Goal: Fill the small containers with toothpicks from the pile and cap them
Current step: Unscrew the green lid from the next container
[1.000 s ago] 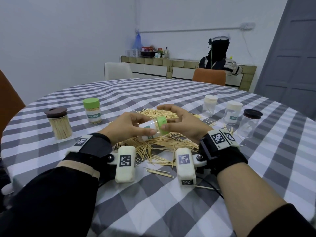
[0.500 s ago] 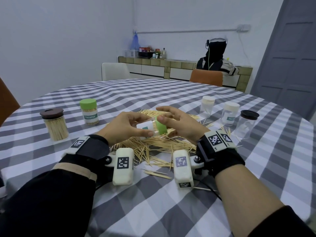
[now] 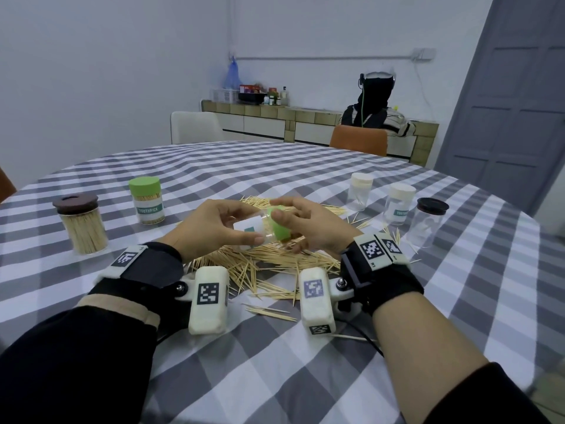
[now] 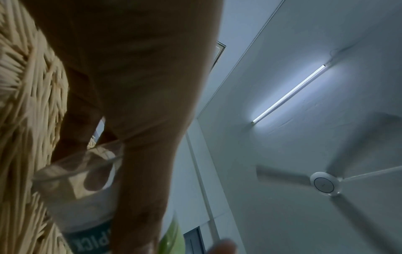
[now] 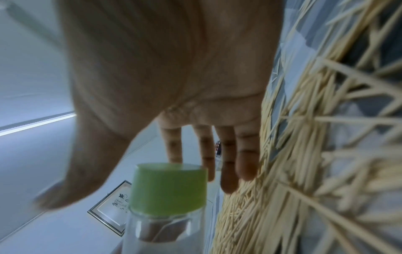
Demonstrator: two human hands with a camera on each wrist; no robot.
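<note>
A small clear container (image 3: 249,229) with a white label lies on its side above the toothpick pile (image 3: 275,255). My left hand (image 3: 244,229) grips its body, thumb on the near side. No toothpicks show inside it. The green cap (image 3: 279,229) sits on its mouth, facing right. My right hand (image 3: 276,208) reaches around the cap with fairly straight fingers. In the right wrist view the index finger touches the far side of the cap (image 5: 169,187) and the thumb stands apart from it. The left wrist view shows the container's clear base (image 4: 82,197) beside the pile (image 4: 21,120).
On the left stand a brown-lidded jar (image 3: 82,224) and a green-capped jar (image 3: 146,200), both full of toothpicks. On the right are two white-capped clear containers (image 3: 360,191) (image 3: 400,203) and a dark-lidded clear jar (image 3: 429,221). Another person (image 3: 376,108) sits beyond the table.
My right hand has loosened from a curled wrap over the green cap to straighter fingers around it. My left hand still holds the container over the pile.
</note>
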